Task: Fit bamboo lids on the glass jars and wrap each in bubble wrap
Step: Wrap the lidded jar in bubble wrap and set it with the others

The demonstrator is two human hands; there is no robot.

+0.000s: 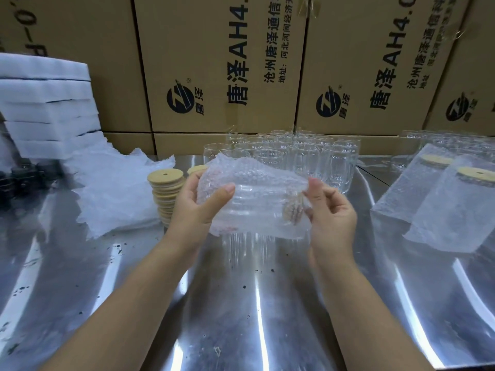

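1. Position: the jar (257,207) lies on its side in mid-air above the steel table (241,303), inside a sheet of bubble wrap (254,178). Its bamboo lid (293,210) shows faintly through the film at the right end.
2. Grip: the left hand (198,207) curls round the jar's left end, thumb across the front and fingers behind. The right hand (332,212) pinches the bubble wrap at the lid end between thumb and fingertips; its lower fingers are loosely curled.
3. Step in hand, by judgement: closing the wrap round the jar.
4. Doing it well:
   - The left hand should carry the jar's weight, leaving the right hand free to work the film.
   - The loose upper flap should be pulled taut over the body so that no glass is left bare.
   - The lid end should be tucked without pushing the lid sideways, as it may only be pressed in.
   - Working low over the table limits the harm if the jar slips.
5. Supplies: a stack of lids (166,188) and a pile of wrap sheets (117,188) lie to the left. Unwrapped jars (294,153) stand behind the hands, and wrapped jars (442,204) lie to the right.
6. Hard to make out:
   - Whether the lid is fully seated; film and glare blur it.
   - Where the sheet's edges overlap, and whether the left end is covered behind the palm.
   - The left fingers behind the jar.
   - The count of unwrapped jars, since the glass merges.
   - The wrapped jars farthest right are cut off by the frame.
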